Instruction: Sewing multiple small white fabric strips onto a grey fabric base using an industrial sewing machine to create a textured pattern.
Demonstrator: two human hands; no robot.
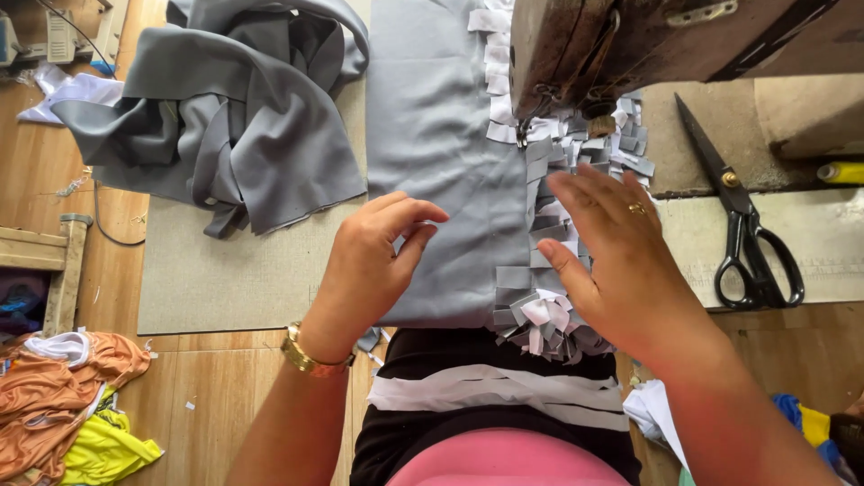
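A flat piece of grey cloth lies on the sewing table, running up under the old sewing machine. Along its right edge sits a row of little grey and white fabric tabs. The left hand rests on the cloth with its fingers curled loosely, holding nothing. The right hand lies open and flat, pressing on the tabs just below the needle. If the fingers slide too near the needle, they could get poked. If the hands press unevenly, I think the tabs could bunch up or get sewn crooked. Black scissors lie to the right, and a heap of grey fabric sits to the left.
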